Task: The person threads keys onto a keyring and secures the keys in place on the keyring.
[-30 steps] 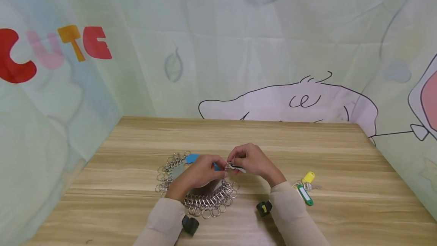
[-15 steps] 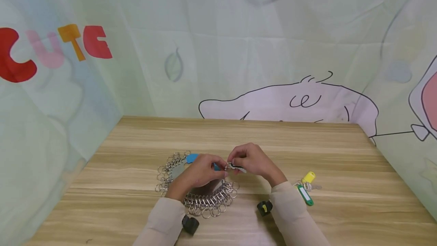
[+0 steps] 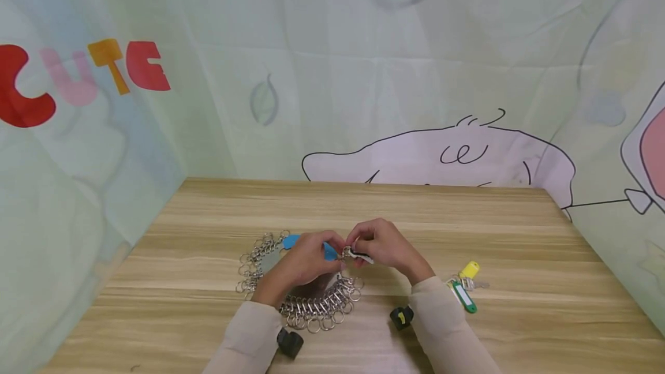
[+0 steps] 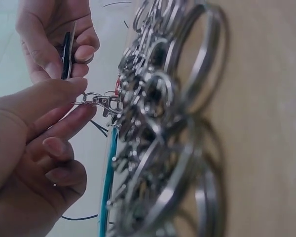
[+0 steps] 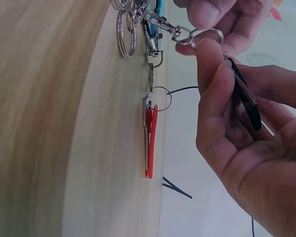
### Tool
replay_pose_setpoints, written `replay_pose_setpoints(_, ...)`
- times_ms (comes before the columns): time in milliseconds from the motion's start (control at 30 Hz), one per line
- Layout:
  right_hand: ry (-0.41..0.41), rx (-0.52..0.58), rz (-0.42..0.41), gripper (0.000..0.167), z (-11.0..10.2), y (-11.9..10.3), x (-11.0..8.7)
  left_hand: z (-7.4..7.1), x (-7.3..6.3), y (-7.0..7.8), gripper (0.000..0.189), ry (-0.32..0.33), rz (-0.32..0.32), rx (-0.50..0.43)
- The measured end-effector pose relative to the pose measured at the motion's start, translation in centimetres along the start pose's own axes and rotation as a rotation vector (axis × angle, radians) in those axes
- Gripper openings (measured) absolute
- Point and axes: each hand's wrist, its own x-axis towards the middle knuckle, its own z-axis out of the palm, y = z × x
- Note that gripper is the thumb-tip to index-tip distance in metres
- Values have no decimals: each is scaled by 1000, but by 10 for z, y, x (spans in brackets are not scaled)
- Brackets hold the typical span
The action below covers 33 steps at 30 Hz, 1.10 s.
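Observation:
My left hand reaches over a round metal holder ringed with swivel clasps and split rings. Its thumb and fingers hold a split ring joined to a swivel clasp at the holder's edge. Close by on the right, my right hand grips a black key tag with a metal key beside it, both hanging from that ring. In the right wrist view, a red key tag and a key hang from a neighbouring clasp. The fingers partly hide the ring.
Right of my right forearm lie a yellow key tag, a green key tag and keys on the wooden table. Blue pieces show on the holder. A printed cloth hangs behind.
My left index finger has lifted slightly and its fingertips have parted a little, so more of the ring shows between the hands. My right hand stays nearly still with the black key tag.

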Motion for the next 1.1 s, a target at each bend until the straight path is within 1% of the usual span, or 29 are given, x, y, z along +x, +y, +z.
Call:
replay_pose_setpoints(133, 6, 1, 1, 18, 0, 0, 0, 0, 0, 0, 18, 2, -27, -2)
replay_pose_setpoints(300, 5, 10, 9, 18, 0, 1, 0, 1, 1, 0, 17, -14, -54, 6)
replay_pose_setpoints(400, 2, 9, -4, 18, 0, 1, 0, 1, 1, 0, 17, -22, -64, 11)
replay_pose_setpoints(633, -3, 8, -41, 16, 0, 0, 0, 0, 2, -2, 16, -26, -63, 24)
replay_pose_setpoints(767, -5, -14, -45, 16, -1, 0, 1, -1, 3, -2, 16, -28, -63, 26)
replay_pose_setpoints(967, -7, -6, -43, 15, 0, 0, 1, 0, 2, -2, 16, -41, -63, 35)
replay_pose_setpoints(1100, -9, -1, -36, 16, 0, 2, 0, 0, 2, -3, 22, -59, -55, 44)
